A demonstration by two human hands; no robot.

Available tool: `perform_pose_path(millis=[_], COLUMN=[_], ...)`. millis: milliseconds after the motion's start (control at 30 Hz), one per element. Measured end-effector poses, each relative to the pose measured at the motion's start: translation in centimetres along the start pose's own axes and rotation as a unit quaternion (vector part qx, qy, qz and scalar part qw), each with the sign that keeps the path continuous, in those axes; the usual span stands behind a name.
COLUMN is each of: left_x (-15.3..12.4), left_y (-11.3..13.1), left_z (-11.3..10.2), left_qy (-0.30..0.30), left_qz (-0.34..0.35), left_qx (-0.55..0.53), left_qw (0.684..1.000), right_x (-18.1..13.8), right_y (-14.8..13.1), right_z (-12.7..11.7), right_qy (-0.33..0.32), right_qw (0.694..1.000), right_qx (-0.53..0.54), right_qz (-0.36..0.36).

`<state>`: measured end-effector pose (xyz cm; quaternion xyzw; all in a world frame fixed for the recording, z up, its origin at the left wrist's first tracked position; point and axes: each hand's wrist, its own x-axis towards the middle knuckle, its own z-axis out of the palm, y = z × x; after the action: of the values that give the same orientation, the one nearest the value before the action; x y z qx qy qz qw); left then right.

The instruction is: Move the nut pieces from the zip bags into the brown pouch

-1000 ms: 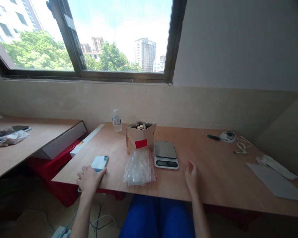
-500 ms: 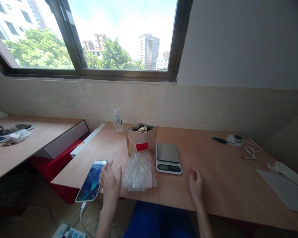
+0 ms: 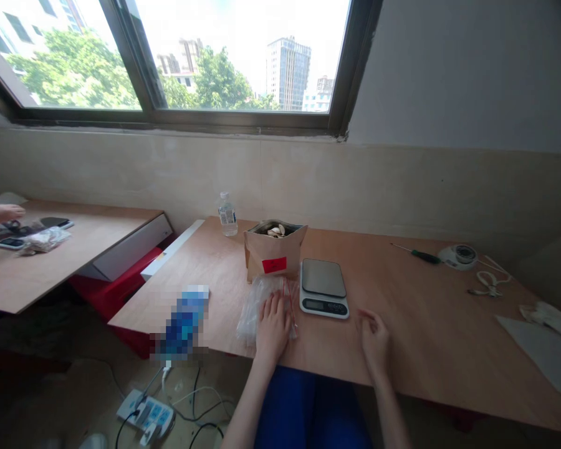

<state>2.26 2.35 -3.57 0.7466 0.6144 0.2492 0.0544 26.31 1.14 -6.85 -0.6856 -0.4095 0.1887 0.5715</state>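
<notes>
Just now the left hand [image 3: 272, 321] lies flat, fingers spread, on the stack of clear plastic bags [image 3: 262, 298] near the front edge of the wooden table [image 3: 416, 330]. Those bags sit just before the brown paper bag [image 3: 275, 257] and beside the kitchen scale [image 3: 323, 287]. Loosely curled and holding nothing, the right hand [image 3: 375, 338] rests on the bare wood near the scale.

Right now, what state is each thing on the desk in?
Paper bag: upright, top open.
Kitchen scale: platform bare.
Water bottle: upright, capped.
Plastic bags: flat, under left hand.
Right hand: resting on desk, holding nothing.
</notes>
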Motion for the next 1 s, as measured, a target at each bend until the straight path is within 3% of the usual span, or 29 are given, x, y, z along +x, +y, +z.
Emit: perform_pose_path(millis=[167,400,567,800,1000], left_x=[-0.5,-1.2,-2.0,-1.7,-1.7], left_y=[-0.3,-0.5,-0.9,-1.4,-2.5], left_z=[-0.1,-1.7,-1.5,-1.9,-2.6], left_qy=[0.017,0.027,0.014,-0.008,-0.038], left_qz=[0.007,0.005,-0.006,-0.051,-0.076], left_qx=[-0.016,-0.173,-0.162,-0.098,-0.078], left_qw=[1.0,0.984,0.987,0.994,0.993], right_x=[-0.1,-0.2,-0.1,-0.5,-0.8], right_y=[-0.5,-0.7,-0.8,-1.5,-1.6], right_z=[0.1,0.0,0.0,0.5,1.0], right_qy=[-0.008,-0.001,-0.011,-0.031,-0.06], right_qw=[1.0,1.0,0.999,0.989,0.984], right_qx=[-0.006,-0.006,-0.033,-0.081,-0.09], right_qz=[-0.002,0.016,0.023,-0.117,-0.144])
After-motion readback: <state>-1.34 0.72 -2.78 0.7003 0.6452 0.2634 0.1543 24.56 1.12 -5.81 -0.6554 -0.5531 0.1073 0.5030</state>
